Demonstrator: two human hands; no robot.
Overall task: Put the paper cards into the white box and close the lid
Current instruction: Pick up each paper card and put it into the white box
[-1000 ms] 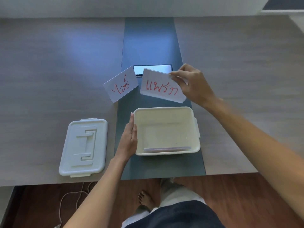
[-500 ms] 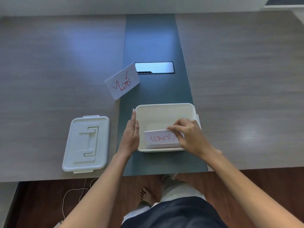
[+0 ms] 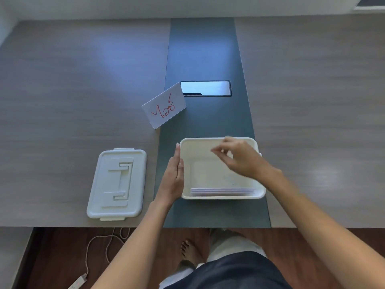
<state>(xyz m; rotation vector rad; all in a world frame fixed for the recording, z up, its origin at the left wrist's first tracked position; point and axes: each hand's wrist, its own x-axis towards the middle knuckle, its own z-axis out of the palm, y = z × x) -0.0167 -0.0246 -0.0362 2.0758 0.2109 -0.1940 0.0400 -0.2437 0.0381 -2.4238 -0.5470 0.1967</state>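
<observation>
Left hand flat against box; right hand empty, loosely pinched above it; card on desk.

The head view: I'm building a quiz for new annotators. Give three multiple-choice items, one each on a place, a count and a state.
1. Where does the lid lie?
A. on the white box
B. on the table, left of the box
C. on the floor

2. How many paper cards lie outside the white box?
A. none
B. one
C. three

3. What does the right hand hold?
A. nothing
B. a card
C. the lid

Answers: 1 B, it lies flat beside the left hand. 2 B, only the red-lettered card remains out. 3 A, its fingers are empty above the box.
</observation>
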